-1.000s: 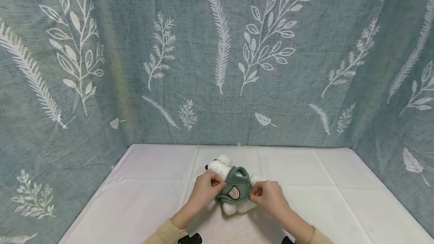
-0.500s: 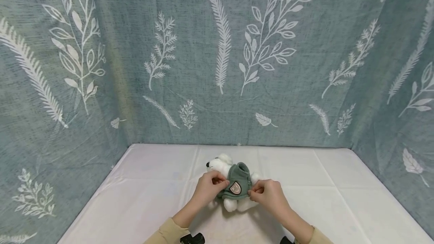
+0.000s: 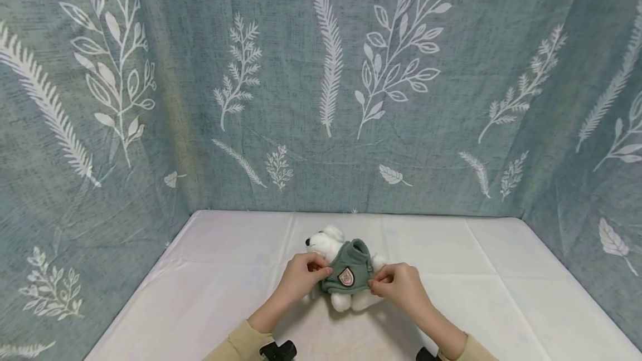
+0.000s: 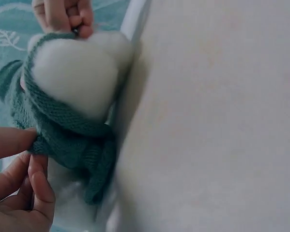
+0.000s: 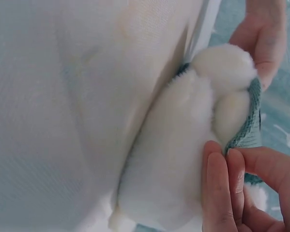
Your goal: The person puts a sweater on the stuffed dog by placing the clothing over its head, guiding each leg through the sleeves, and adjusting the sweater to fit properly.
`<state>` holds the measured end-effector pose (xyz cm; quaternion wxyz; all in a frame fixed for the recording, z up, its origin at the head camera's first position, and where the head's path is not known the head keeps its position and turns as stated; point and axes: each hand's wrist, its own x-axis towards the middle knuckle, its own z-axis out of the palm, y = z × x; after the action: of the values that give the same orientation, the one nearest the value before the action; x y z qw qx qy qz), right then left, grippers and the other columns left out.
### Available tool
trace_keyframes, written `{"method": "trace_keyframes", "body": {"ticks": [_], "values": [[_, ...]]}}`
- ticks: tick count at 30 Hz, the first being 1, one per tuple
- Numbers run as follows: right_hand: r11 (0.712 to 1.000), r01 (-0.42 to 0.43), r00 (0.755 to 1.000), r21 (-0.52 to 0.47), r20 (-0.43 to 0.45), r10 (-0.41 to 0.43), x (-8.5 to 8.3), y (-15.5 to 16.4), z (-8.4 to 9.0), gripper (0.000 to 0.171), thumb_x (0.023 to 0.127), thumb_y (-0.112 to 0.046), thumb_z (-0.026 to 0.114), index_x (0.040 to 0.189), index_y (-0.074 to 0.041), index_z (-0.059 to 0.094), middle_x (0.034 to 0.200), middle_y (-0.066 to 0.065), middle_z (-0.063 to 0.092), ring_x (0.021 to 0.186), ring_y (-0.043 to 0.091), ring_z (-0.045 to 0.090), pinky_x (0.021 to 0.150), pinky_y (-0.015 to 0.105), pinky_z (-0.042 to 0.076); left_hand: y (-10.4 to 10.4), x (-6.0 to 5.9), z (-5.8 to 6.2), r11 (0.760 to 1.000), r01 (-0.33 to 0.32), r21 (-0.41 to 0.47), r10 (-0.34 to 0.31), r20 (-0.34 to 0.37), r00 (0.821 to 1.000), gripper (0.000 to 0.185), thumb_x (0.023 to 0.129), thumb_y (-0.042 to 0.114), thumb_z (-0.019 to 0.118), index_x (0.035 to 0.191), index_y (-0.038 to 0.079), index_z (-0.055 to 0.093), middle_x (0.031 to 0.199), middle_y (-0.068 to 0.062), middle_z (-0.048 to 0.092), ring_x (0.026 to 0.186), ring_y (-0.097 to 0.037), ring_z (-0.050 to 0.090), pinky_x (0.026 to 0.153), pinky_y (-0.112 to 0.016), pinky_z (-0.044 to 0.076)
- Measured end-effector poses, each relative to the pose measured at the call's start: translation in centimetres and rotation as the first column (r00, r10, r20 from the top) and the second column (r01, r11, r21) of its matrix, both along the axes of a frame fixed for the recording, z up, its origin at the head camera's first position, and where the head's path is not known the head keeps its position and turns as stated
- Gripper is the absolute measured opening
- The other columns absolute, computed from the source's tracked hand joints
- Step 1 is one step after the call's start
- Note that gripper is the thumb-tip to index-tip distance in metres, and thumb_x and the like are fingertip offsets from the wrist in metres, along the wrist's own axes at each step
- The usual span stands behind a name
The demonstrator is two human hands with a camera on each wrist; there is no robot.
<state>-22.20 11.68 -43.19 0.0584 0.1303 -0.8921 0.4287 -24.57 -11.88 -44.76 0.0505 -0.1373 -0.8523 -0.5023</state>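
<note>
A white plush animal (image 3: 323, 245) with a black nose lies on its side on the table, head toward the left. Around its body is a green knitted sweater (image 3: 357, 267) bearing a shield-shaped patch (image 3: 346, 277). My left hand (image 3: 302, 275) pinches the sweater's edge near the neck side between thumb and fingers, as the left wrist view shows up close. At the opposite edge, my right hand (image 3: 401, 287) pinches the hem; in the right wrist view its fingers (image 5: 217, 188) lie against the white fur. The sweater's far side is hidden.
A white cloth (image 3: 461, 255) with fold creases covers the table. Blue-green curtains (image 3: 301, 88) with white leaf prints enclose it at the back and both sides. Black wrist devices (image 3: 278, 351) sit below the hands, by the beige sleeves (image 3: 244, 341).
The sweater has shifted slightly on the plush, and its upper opening looks narrower than a second ago. The left hand went a little right, then back left. Both hands keep their pinch.
</note>
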Motion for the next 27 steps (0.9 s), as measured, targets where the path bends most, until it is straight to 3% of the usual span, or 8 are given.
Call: {"method": "trace_keyframes", "body": {"ticks": [5,15,18,21,24,27], "values": [[1.0,0.01,1.0,-0.014,0.018,-0.01,-0.1,-0.1,0.0,0.01,0.078,-0.01,0.074,0.068,-0.011,0.072,0.061,-0.003,0.068,0.054,0.006,0.062,0.05,0.02,0.049,0.2,-0.2,-0.2,1.0,0.008,-0.027,-0.008,-0.003,1.0,0.009,0.082,0.013,0.072,0.08,0.005,0.068,0.076,-0.002,0.065,0.064,-0.005,0.051,0.057,-0.02,0.043],[0.988,0.025,0.992,-0.154,0.123,-0.006,-0.1,-0.3,0.4,0.011,0.082,-0.011,0.071,0.077,-0.001,0.073,0.066,0.007,0.071,0.057,0.014,0.068,0.055,0.022,0.055,1.0,-0.4,0.1,0.998,-0.002,0.063,0.003,-0.015,1.0,0.012,0.08,0.013,0.074,0.083,0.004,0.066,0.074,-0.004,0.064,0.065,-0.009,0.054,0.058,-0.019,0.045],[0.99,0.025,0.988,-0.136,0.154,-0.004,0.1,0.0,1.1,0.017,0.084,-0.018,0.07,0.078,-0.002,0.072,0.066,0.006,0.07,0.058,0.015,0.068,0.056,0.024,0.055,1.1,-0.2,0.4,0.997,-0.022,0.076,0.023,-0.019,1.0,0.014,0.081,0.014,0.074,0.086,0.006,0.065,0.077,-0.002,0.063,0.067,-0.009,0.054,0.059,-0.019,0.045],[0.998,0.046,0.991,-0.048,0.128,-0.04,0.0,0.4,2.4,0.019,0.086,-0.023,0.069,0.076,-0.007,0.071,0.062,0.0,0.068,0.056,0.012,0.065,0.053,0.024,0.052,1.4,0.3,1.0,0.995,-0.037,0.096,0.043,-0.061,0.997,0.015,0.081,0.015,0.074,0.089,0.008,0.064,0.079,-0.001,0.061,0.069,-0.008,0.054,0.062,-0.019,0.047],[0.996,0.079,0.996,0.027,0.05,-0.081,-0.5,0.8,4.0,0.017,0.087,-0.023,0.069,0.075,-0.011,0.071,0.061,-0.004,0.066,0.056,0.009,0.06,0.051,0.024,0.047,1.9,0.8,1.6,0.994,-0.03,0.107,0.044,-0.134,0.99,0.015,0.081,0.014,0.075,0.089,0.009,0.064,0.079,0.0,0.06,0.069,-0.007,0.054,0.062,-0.019,0.047],[0.997,0.074,0.997,0.036,-0.008,-0.074,-1.6,0.8,5.4,0.01,0.087,-0.02,0.068,0.08,-0.013,0.071,0.066,-0.004,0.067,0.06,0.008,0.061,0.054,0.025,0.048,2.3,1.1,2.0,0.994,-0.006,0.113,0.025,-0.174,0.984,0.013,0.08,0.014,0.075,0.087,0.01,0.064,0.078,0.0,0.06,0.068,-0.006,0.053,0.06,-0.018,0.046]]}}
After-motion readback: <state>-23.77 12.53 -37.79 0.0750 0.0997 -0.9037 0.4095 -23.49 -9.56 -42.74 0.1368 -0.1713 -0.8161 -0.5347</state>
